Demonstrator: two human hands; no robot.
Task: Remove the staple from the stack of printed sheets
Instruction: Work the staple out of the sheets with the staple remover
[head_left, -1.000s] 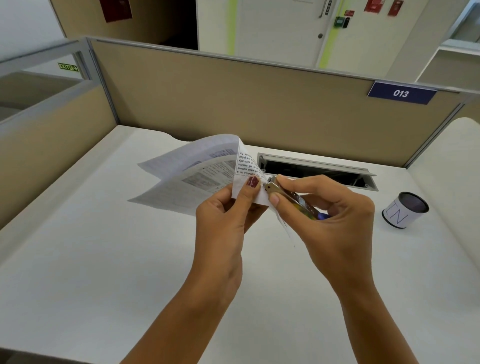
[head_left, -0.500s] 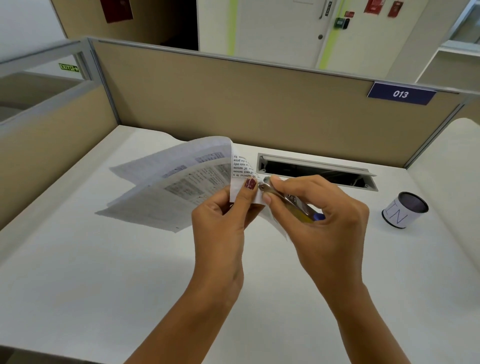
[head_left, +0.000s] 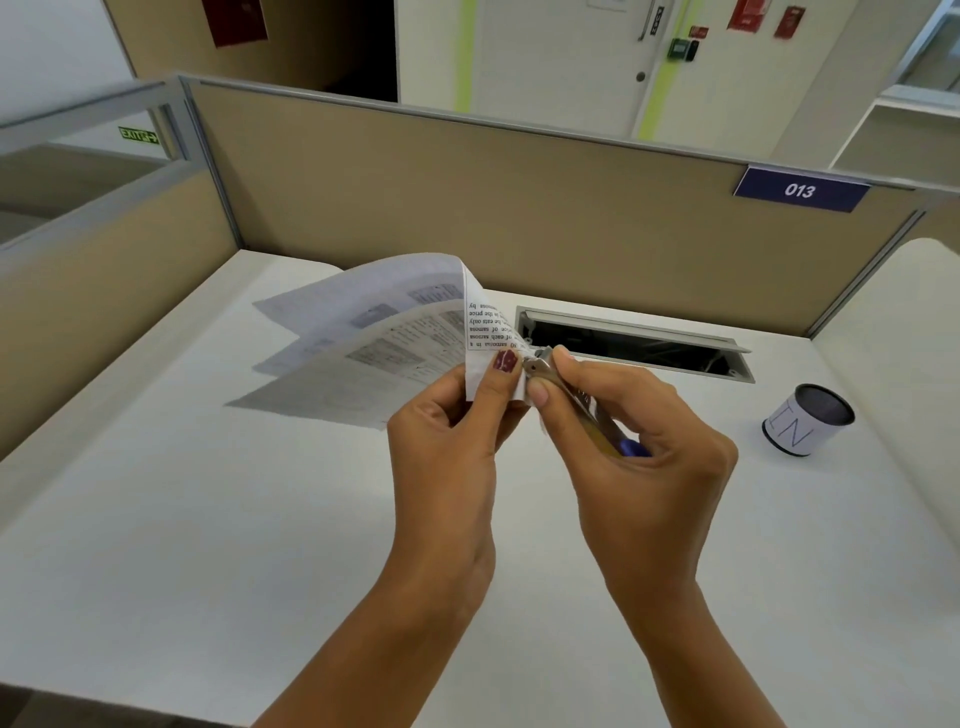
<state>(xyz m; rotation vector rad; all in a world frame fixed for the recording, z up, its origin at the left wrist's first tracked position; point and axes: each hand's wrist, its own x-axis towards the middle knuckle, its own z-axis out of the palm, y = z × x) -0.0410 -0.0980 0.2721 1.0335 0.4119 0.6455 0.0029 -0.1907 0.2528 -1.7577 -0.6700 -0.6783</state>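
A stack of printed sheets (head_left: 374, 343) hangs in the air above the white desk (head_left: 208, 519), its pages fanning out to the left. My left hand (head_left: 452, 441) pinches the folded-over corner of the stack between thumb and fingers. My right hand (head_left: 639, 441) grips a slim metal staple remover (head_left: 540, 366) with a blue end, and its tip sits against the pinched corner. The staple itself is hidden between the tool tip and my thumbs.
A small cylindrical container (head_left: 808, 421) with a white label stands on the desk at the right. A long cable slot (head_left: 634, 338) opens in the desk behind my hands. Beige partition walls (head_left: 467, 208) close the desk at the back and left.
The stack's loose pages swung out to the left, then drew back to the right. Both hands keep their grip at the corner and have barely shifted.
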